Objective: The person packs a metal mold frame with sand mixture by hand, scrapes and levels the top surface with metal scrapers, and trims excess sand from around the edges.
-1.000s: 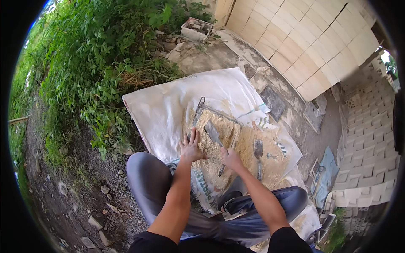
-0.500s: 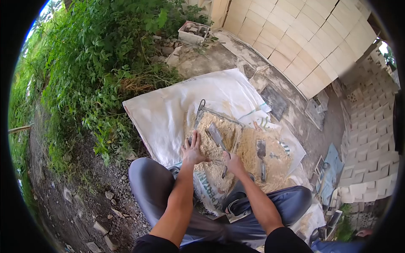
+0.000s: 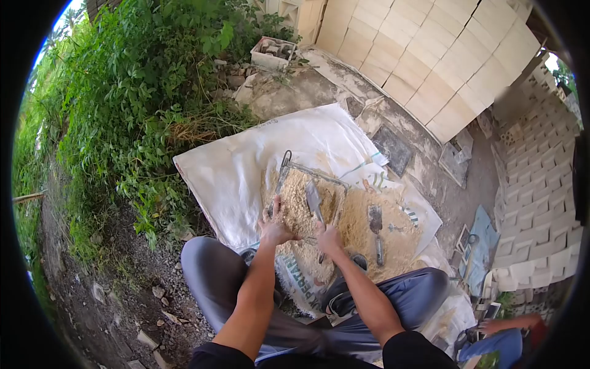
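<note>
A metal frame [image 3: 316, 173] filled with pale crumbly material [image 3: 296, 195] lies on a white sack [image 3: 230, 166]. My left hand [image 3: 275, 229] rests with spread fingers on the frame's left side and the material. In my right hand [image 3: 330, 238] is the handle of a trowel [image 3: 313, 198], its blade over the material inside the frame. A second trowel [image 3: 376, 229] lies on the loose material to the right, touched by neither hand.
Green plants [image 3: 135, 92] grow at the left. A box of rubble [image 3: 272, 54] stands at the back. A dark flat slab [image 3: 393, 149] lies beyond the sack. Stacked pale blocks [image 3: 424, 55] rise behind. Another person's arm [image 3: 513, 323] and blue-clad leg [image 3: 501, 347] show at the lower right.
The trowel in my right hand has turned to a more upright angle in the view. My left hand stays at the frame's side. The other person has come further into view at the lower right.
</note>
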{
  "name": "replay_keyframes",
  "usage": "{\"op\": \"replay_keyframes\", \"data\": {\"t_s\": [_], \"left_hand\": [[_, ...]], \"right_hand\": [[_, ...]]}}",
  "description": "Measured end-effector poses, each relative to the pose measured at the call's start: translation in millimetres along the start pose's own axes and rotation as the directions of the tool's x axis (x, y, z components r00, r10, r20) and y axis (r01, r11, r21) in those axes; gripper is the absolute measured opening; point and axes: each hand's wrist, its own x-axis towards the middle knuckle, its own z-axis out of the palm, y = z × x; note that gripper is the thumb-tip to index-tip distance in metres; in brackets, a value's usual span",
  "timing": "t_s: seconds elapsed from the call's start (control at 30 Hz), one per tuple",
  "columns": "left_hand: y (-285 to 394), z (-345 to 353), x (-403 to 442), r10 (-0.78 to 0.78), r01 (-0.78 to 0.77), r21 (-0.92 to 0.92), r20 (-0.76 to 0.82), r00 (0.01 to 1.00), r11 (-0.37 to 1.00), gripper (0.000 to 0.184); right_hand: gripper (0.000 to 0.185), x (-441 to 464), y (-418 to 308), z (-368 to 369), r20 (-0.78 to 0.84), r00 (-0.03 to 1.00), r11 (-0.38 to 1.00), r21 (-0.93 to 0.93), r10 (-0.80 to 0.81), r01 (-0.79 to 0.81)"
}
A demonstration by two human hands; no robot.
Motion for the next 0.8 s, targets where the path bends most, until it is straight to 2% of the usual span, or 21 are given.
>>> {"op": "replay_keyframes", "data": {"t_s": [0.03,0.07,0.13,0.23,0.3,0.37,0.43,0.5,0.53,0.6,0.63,0.7,0.73,0.77,0.8], "left_hand": [[0.1,-0.8,1.5,-0.019,0.018,-0.062,-0.016,1.0,0.998,0.139],[-1.6,0.7,3.6,-0.025,0.024,-0.063,-0.007,1.0,0.998,0.139],[-5.6,5.6,6.3,0.009,-0.011,-0.069,-0.033,0.999,0.998,0.141],[-4.4,5.0,4.9,0.018,-0.02,-0.052,-0.038,0.999,0.998,0.141],[-1.9,0.0,2.5,0.029,-0.032,-0.052,-0.05,0.998,0.998,0.14],[3.3,-5.0,0.0,0.002,-0.002,-0.018,-0.012,1.0,1.0,0.137],[3.0,-5.6,-1.9,0.012,-0.012,-0.019,-0.003,1.0,1.0,0.135],[2.8,-2.0,-2.7,0.043,-0.039,0.079,-0.044,0.998,0.996,0.124],[-0.7,10.5,1.6,0.041,-0.038,0.078,-0.047,0.998,0.996,0.124],[-2.8,35.1,16.9,0.162,-0.137,0.102,-0.304,0.939,0.985,0.103],[8.0,32.4,18.2,0.147,-0.124,0.094,-0.312,0.939,0.988,0.103],[33.2,25.7,12.6,0.297,-0.286,0.188,-0.031,0.954,0.94,0.078],[27.7,33.7,21.8,0.487,-0.477,0.148,-0.036,0.873,0.866,0.064],[18.8,42.7,25.0,0.478,-0.468,0.152,-0.037,0.877,0.87,0.064],[16.2,39.3,19.7,0.441,-0.426,0.113,-0.194,0.877,0.898,0.06]], "right_hand": [[0.056,0.9,-14.9,-10.6,-0.073,0.997,0.999,0.039,-0.02,0.023],[0.056,1.7,-31.7,-22.4,-0.064,0.998,0.999,0.037,-0.014,0.017],[0.049,5.0,-55.4,-37.2,-0.15,0.985,0.978,0.178,-0.083,0.11],[0.045,14.5,-45.5,-14.6,-0.188,0.98,0.988,0.131,-0.061,0.086],[0.046,11.5,-2.3,31.9,-0.205,0.976,0.982,0.159,-0.068,0.102],[0.048,14.0,26.5,53.1,-0.027,0.995,0.991,-0.101,-0.091,0.088],[0.05,16.7,19.4,47.4,-0.031,0.997,0.997,-0.043,-0.064,0.062],[0.051,18.4,11.7,36.5,-0.025,0.999,0.999,0.01,-0.036,0.037],[0.054,17.1,2.7,21.4,-0.022,1.0,0.999,0.046,-0.009,0.01],[0.058,15.0,-22.4,-12.6,-0.011,1.0,0.998,0.071,0.0,0.001],[0.057,9.6,-39.7,-29.8,-0.032,0.999,0.993,0.118,-0.013,0.016],[0.057,7.8,-52.5,-42.1,-0.028,0.999,0.986,0.165,-0.02,0.025],[0.055,12.5,-54.7,-45.2,-0.053,0.994,0.981,0.163,-0.1,0.107],[0.054,16.8,-56.7,-48.1,-0.083,0.98,0.968,0.161,-0.18,0.191],[0.052,20.6,-53.3,-46.1,-0.089,0.975,0.97,0.113,-0.205,0.214]]}}
